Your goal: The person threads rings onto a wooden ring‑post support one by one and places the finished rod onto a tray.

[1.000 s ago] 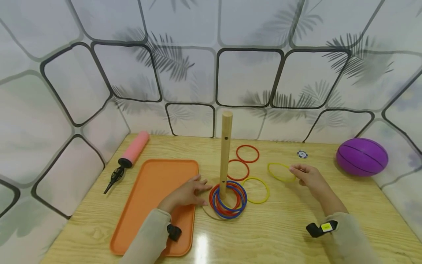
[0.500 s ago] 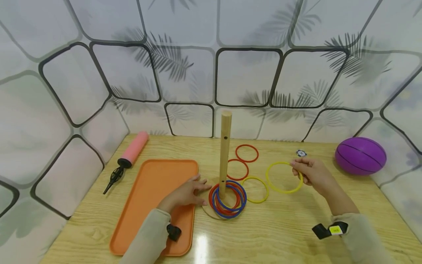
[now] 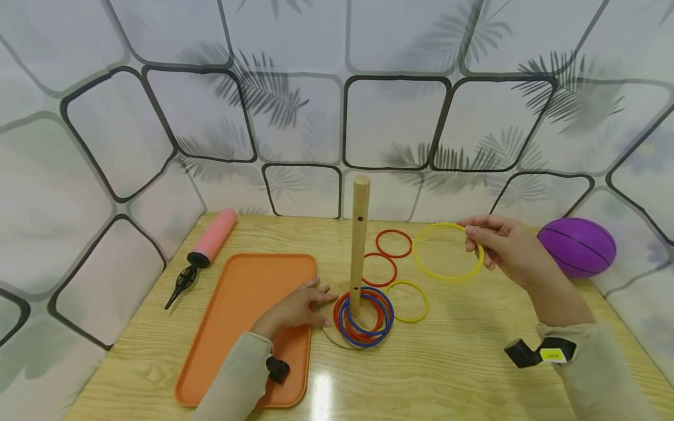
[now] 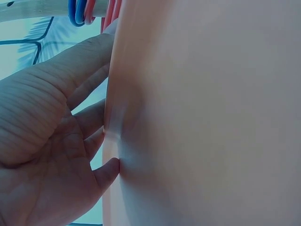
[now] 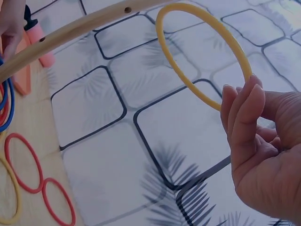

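My right hand pinches a yellow ring at its right side, held up off the table. In the right wrist view the same ring tilts up from thumb and fingertips. A wooden peg stands upright at the middle, with a stack of blue and red rings around its foot. My left hand lies with loosely spread fingers over the right edge of the orange tray, fingertips near the ring stack. The left wrist view shows its fingers against the tray's edge.
Two red rings and another yellow ring lie on the table right of the peg. A purple ball sits at the far right, partly behind my right hand. A pink hand pump lies left of the tray.
My right hand has lifted the yellow ring off the table, raising it and tilting it up. The hand now covers the small round chip behind it. My left hand has stayed put.
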`<act>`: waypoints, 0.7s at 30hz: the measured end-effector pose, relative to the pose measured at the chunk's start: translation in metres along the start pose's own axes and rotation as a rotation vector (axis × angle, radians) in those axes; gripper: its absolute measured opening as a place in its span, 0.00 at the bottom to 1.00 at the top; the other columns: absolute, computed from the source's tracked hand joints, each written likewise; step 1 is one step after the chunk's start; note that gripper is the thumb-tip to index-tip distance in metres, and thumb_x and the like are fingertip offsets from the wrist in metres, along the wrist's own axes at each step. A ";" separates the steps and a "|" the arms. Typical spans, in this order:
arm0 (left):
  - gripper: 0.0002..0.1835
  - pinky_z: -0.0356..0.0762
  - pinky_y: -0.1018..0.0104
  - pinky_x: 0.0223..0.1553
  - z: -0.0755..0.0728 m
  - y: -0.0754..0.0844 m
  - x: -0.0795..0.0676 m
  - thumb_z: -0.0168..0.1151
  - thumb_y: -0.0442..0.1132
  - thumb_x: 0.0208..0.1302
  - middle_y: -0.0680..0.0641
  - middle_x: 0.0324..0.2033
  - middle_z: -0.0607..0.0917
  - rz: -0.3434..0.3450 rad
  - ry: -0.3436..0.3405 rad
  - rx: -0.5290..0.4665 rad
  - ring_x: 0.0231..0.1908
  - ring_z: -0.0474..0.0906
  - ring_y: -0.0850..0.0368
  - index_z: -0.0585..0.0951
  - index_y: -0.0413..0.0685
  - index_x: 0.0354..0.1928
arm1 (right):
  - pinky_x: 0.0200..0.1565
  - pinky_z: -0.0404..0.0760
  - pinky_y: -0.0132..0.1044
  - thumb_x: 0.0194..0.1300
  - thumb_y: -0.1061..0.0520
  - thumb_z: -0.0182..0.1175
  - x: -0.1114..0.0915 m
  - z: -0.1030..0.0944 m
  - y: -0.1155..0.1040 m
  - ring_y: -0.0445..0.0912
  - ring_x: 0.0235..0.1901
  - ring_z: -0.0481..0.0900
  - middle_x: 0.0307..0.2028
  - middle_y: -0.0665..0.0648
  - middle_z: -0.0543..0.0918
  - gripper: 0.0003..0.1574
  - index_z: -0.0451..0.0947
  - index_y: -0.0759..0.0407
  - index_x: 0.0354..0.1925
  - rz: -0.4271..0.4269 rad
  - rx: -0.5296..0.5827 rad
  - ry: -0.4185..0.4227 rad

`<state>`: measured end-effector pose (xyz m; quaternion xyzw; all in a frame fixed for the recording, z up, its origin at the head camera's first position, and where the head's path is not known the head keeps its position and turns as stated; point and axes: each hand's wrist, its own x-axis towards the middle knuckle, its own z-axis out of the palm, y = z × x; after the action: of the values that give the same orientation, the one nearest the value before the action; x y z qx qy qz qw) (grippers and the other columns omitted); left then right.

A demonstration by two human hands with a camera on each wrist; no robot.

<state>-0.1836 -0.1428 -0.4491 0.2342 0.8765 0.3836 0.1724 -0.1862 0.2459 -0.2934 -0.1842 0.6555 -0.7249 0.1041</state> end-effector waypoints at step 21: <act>0.32 0.44 0.41 0.67 0.001 -0.002 0.002 0.72 0.40 0.53 0.42 0.66 0.66 -0.001 -0.007 -0.003 0.72 0.39 0.42 0.76 0.48 0.62 | 0.16 0.72 0.25 0.69 0.67 0.52 0.026 0.060 -0.071 0.41 0.14 0.76 0.24 0.59 0.83 0.11 0.80 0.69 0.44 -0.139 0.278 -0.040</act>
<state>-0.1854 -0.1423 -0.4513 0.2348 0.8754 0.3842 0.1759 -0.1795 0.1893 -0.2158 -0.2271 0.5326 -0.8102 0.0913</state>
